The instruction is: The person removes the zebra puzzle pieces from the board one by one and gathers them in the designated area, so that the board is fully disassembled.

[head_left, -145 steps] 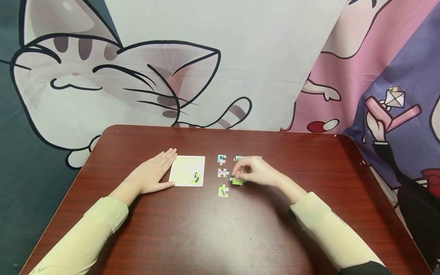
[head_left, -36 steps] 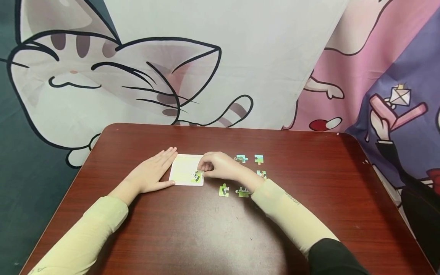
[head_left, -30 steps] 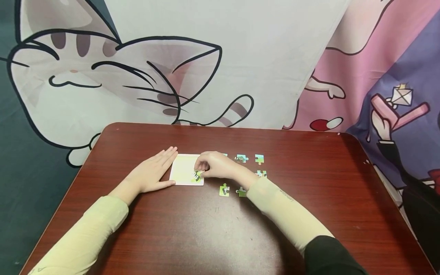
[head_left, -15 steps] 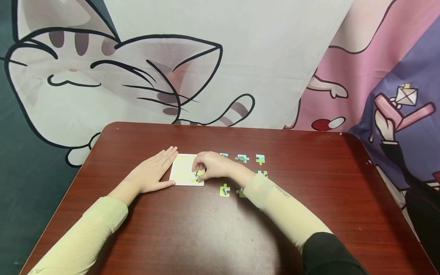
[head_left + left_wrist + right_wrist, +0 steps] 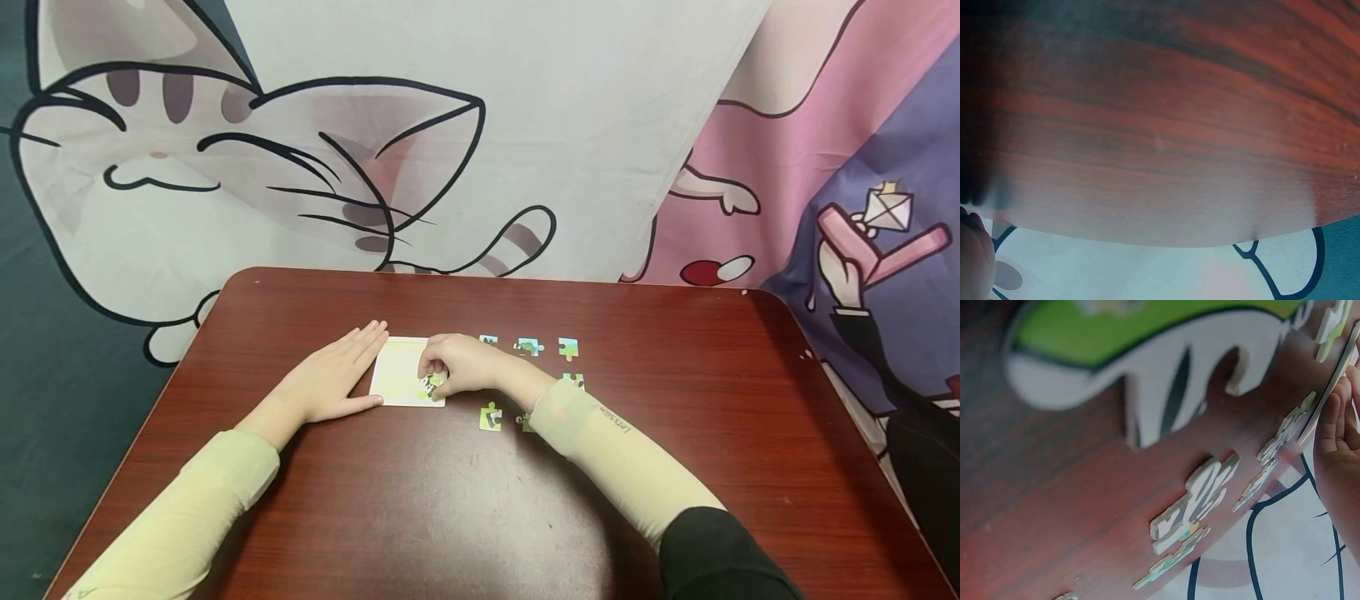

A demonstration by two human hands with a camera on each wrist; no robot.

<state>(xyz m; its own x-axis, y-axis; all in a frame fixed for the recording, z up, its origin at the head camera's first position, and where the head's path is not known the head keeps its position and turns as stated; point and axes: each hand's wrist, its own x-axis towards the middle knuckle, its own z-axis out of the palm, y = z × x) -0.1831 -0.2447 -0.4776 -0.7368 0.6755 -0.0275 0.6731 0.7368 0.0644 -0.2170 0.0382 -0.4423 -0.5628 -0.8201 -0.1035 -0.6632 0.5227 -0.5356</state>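
Observation:
A pale square puzzle board [image 5: 393, 367] lies on the table, with a green, black and white puzzle piece [image 5: 427, 385] in its lower right part. My left hand [image 5: 330, 379] is flat beside it, straight fingers along the board's left edge. Over the right side of the board, my right hand [image 5: 465, 364] has its thumb and fingers curled around the puzzle piece, partly hiding it. In the right wrist view the fingers [image 5: 1333, 419] bend over the board's edge. Only the edge of the left hand [image 5: 975, 256] shows in the left wrist view.
Several loose puzzle pieces lie right of the board, including a green one [image 5: 491, 417], a blue one [image 5: 528, 347] and a blue-green one [image 5: 567, 348]. The right forearm covers part of them. A cartoon-cat cloth [image 5: 585, 167] hangs behind the brown table [image 5: 420, 517].
The right hand has moved left from the loose pieces to the board, then shifted slightly further left over its lower right part. My left hand has stayed in place.

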